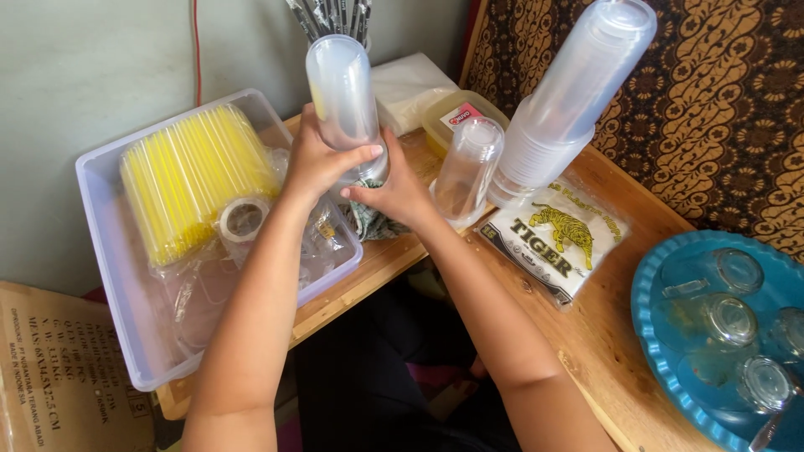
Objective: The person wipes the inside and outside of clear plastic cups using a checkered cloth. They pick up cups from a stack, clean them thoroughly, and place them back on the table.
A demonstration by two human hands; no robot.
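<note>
My left hand [316,163] grips the lower part of an upright stack of clear plastic cups [342,92] over the wooden table [603,335]. My right hand [398,194] holds the bottom of the same stack from the other side, above a crumpled patterned cloth [368,224]. A shorter stack of clear cups [467,167] stands just right of my hands. A tall leaning stack of clear cups [569,92] rises further right.
A clear plastic bin [117,276] at left holds a bundle of yellow straws [188,180], a tape roll [243,219] and plastic bags. A printed plastic packet [557,238] lies on the table. A blue tray [662,351] with upturned glasses sits at right. A lidded yellow container [456,113] and white bag [410,84] are behind.
</note>
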